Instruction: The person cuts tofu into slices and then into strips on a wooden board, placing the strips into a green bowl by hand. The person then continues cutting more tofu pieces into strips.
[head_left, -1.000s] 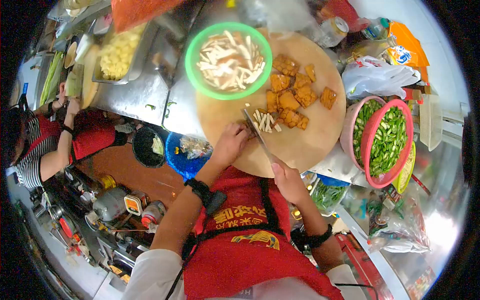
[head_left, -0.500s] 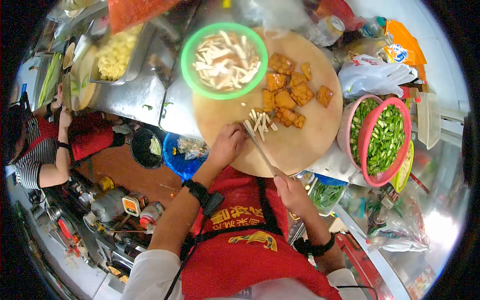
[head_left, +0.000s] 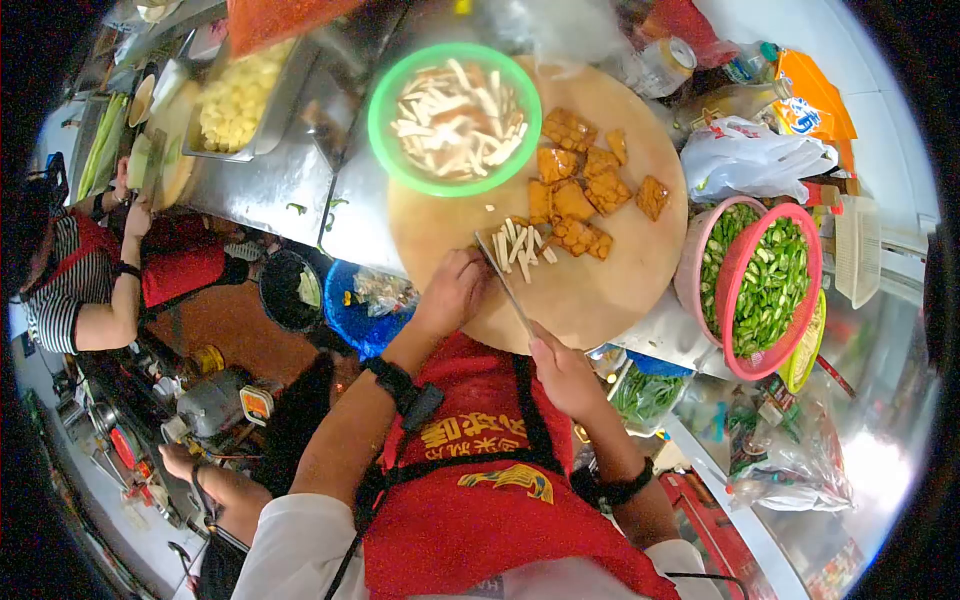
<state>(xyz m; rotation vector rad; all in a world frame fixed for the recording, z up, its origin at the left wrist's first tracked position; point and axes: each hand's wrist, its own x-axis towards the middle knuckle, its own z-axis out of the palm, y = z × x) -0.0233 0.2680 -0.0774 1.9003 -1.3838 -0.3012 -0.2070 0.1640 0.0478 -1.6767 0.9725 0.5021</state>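
Since a moment ago the knife (head_left: 503, 280) has shifted slightly left along the board (head_left: 590, 290), and another person's hand (head_left: 185, 462) has come into view at lower left. Cut strips (head_left: 520, 243) are lying on the board just right of the blade, touching the nearest of the tofu pieces (head_left: 580, 195) heaped toward the board's middle. A green bowl (head_left: 385, 95) full of strips is sitting on the board's far left edge. To the right, off the board, a pink basket (head_left: 805, 290) is holding chopped greens, with a white bag (head_left: 750, 155) beyond it. A metal tray (head_left: 275, 115) of yellow cubes is resting on the steel counter at left, where a person in a striped shirt (head_left: 55, 300) is working.

The left hand (head_left: 455, 290) is curling closed on the board's near edge, just left of the blade; what it is pressing is hidden. The right hand (head_left: 560, 375) is gripping the knife handle, wrist bent, blade angling up and away toward the strips.
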